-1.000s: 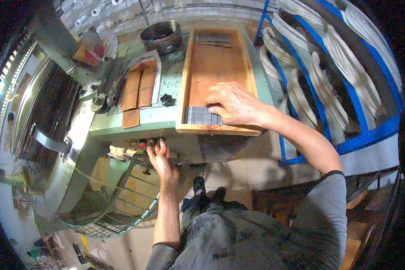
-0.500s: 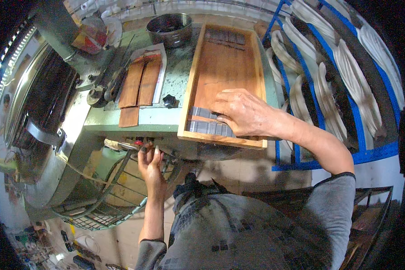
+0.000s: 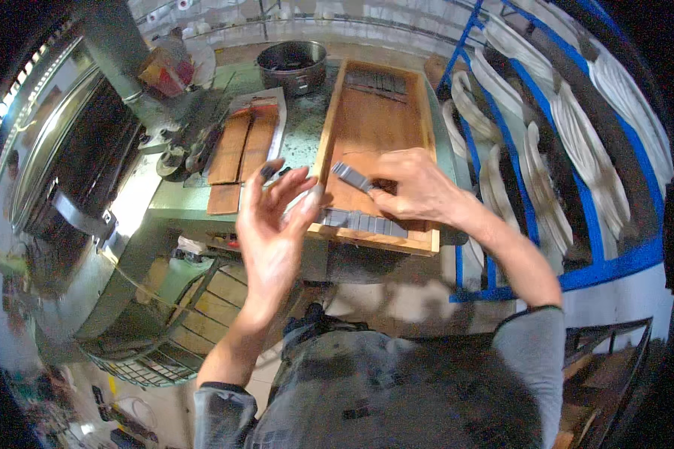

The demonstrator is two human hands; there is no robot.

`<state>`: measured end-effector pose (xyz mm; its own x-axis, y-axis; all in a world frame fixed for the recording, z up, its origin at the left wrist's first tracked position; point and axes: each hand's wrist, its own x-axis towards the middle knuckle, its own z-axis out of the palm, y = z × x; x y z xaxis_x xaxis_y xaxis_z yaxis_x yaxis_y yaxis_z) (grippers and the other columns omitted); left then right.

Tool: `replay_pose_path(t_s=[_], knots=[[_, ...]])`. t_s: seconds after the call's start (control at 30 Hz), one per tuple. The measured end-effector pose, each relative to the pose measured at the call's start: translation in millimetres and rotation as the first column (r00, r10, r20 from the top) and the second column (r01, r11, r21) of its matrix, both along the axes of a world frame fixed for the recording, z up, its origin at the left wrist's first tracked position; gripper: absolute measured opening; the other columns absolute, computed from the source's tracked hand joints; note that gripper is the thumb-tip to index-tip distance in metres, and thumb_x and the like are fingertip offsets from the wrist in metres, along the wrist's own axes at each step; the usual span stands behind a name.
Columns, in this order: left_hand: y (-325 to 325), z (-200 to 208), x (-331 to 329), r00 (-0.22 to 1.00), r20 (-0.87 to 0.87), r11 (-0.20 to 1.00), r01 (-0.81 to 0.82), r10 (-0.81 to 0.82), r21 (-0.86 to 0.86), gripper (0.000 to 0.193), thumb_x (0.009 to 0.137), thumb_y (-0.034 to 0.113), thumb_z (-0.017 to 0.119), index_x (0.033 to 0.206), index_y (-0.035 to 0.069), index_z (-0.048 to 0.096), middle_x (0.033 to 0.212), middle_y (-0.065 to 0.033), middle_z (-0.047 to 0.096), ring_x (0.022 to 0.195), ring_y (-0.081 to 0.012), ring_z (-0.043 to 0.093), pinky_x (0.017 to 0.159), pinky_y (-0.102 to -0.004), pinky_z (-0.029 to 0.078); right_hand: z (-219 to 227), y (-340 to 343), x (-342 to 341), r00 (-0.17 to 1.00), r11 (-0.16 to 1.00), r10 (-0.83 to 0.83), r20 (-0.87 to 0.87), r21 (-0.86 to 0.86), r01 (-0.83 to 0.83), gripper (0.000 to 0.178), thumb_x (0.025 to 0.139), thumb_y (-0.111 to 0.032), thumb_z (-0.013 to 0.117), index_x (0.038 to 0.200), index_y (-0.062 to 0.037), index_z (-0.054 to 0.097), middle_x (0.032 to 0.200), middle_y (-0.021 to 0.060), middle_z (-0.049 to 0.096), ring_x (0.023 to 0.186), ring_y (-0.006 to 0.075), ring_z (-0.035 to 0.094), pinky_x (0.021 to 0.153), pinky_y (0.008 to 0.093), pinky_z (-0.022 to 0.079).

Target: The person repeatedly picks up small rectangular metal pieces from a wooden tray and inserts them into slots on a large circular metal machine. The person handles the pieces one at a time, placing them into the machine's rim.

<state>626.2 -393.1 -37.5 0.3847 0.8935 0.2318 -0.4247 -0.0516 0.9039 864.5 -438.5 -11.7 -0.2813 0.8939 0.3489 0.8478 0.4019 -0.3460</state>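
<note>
My right hand [image 3: 416,183] is above the wooden tray [image 3: 323,153], pinching a small grey rectangular block [image 3: 350,176] that points toward my left hand. Below it, a row of similar grey pieces [image 3: 363,222] lies along the tray's near end. Just left of the tray, my left hand [image 3: 273,224] is raised with its fingers curved and apart, and I see nothing held in it. A dark patch covers one of its fingertips; whether it is a finger cover I cannot tell.
More grey pieces [image 3: 374,84] lie at the tray's far end. Brown wooden strips [image 3: 228,150] rest on the green machine table, near a metal pot [image 3: 292,69]. A blue rack [image 3: 528,168] with white fibre bundles stands right. A wire basket [image 3: 153,363] hangs below left.
My left hand has risen from under the table edge to beside the tray. My right hand has lifted a grey block from the near row. The view has shifted slightly.
</note>
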Motion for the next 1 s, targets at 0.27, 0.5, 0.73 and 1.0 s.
replay_pose_path(t_s=[0.27,0.5,0.73,1.0], knots=[[6,6,89,0.984,0.109,0.968,0.159,-0.14,-0.196,0.038,0.091,-0.003,0.067,0.124,0.0,0.049,0.112,-0.0165,0.071,0.098,-0.0195,0.068,0.083,-0.0312,0.058,-10,-22,-14,0.987,0.821,-0.14,-0.073,0.548,0.157,0.023,0.075,-0.006,0.073,0.095,0.0027,0.067,0.092,0.0162,0.07,0.08,0.0324,0.068,0.071,0.0396,0.055],[14,9,98,0.998,0.012,0.932,0.057,-0.066,0.359,0.037,0.088,-0.004,0.07,0.122,-0.003,0.057,0.107,-0.0147,0.073,0.1,-0.0192,0.071,0.082,-0.0299,0.059,-4,-50,-4,0.955,0.76,-0.208,-0.21,0.579,0.294,0.023,0.074,-0.006,0.081,0.092,0.0028,0.069,0.09,0.0149,0.071,0.079,0.0304,0.069,0.068,0.0368,0.055],[1,60,71,0.986,-0.137,0.909,0.144,-0.098,0.391,0.05,0.087,-0.009,0.067,0.133,0.0,0.052,0.107,-0.0163,0.072,0.1,-0.0215,0.071,0.087,-0.0324,0.058,17,-86,-20,0.864,0.754,-0.22,-0.454,0.483,0.446,0.04,0.076,-0.008,0.082,0.113,-0.0004,0.071,0.099,0.0136,0.073,0.089,0.023,0.071,0.078,0.0322,0.055],[-76,45,-6,0.878,-0.414,0.917,0.345,-0.24,0.201,0.086,0.083,-0.006,0.07,0.155,0.004,0.026,0.083,-0.0047,0.073,0.077,-0.0047,0.062,0.067,-0.0248,0.053,17,-123,-86,0.778,0.944,-0.054,-0.625,0.223,0.244,0.032,0.078,-0.001,0.078,0.109,-0.0009,0.074,0.099,0.013,0.074,0.092,0.0239,0.071,0.083,0.033,0.056]])
